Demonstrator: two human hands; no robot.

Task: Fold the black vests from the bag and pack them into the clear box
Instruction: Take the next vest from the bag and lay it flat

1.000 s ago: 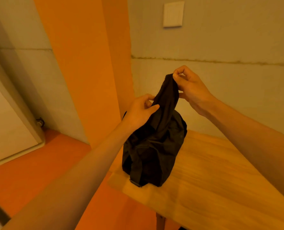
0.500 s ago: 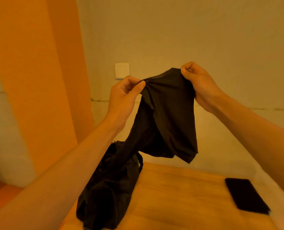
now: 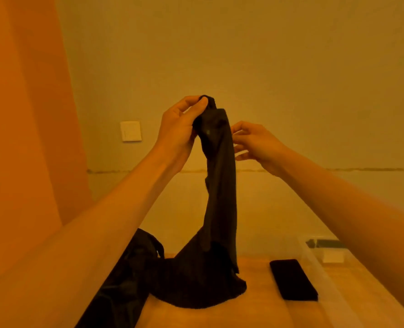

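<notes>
A black vest (image 3: pixel 221 185) hangs in a long bunched strip in front of me, its lower end resting on the wooden table (image 3: pixel 255 311). My left hand (image 3: pixel 180 129) pinches its top end high up. My right hand (image 3: pixel 255 143) is just right of the cloth with fingers spread, touching or nearly touching its edge and holding nothing. The black bag (image 3: pixel 125 280) slumps at the table's left edge, partly behind my left forearm. The clear box (image 3: pixel 314 254) stands at the right, its walls faint, with a folded black vest (image 3: pixel 293 282) flat inside it.
A plain wall stands close behind the table, with a white switch plate (image 3: pixel 131 130) on it. An orange pillar (image 3: pixel 30 114) rises at the left. A dark object (image 3: pixel 324 243) lies beyond the box at the far right.
The vest was spread between both hands; now my right hand has let go and the cloth hangs as one strip from my left hand. The view has tilted and shifted right.
</notes>
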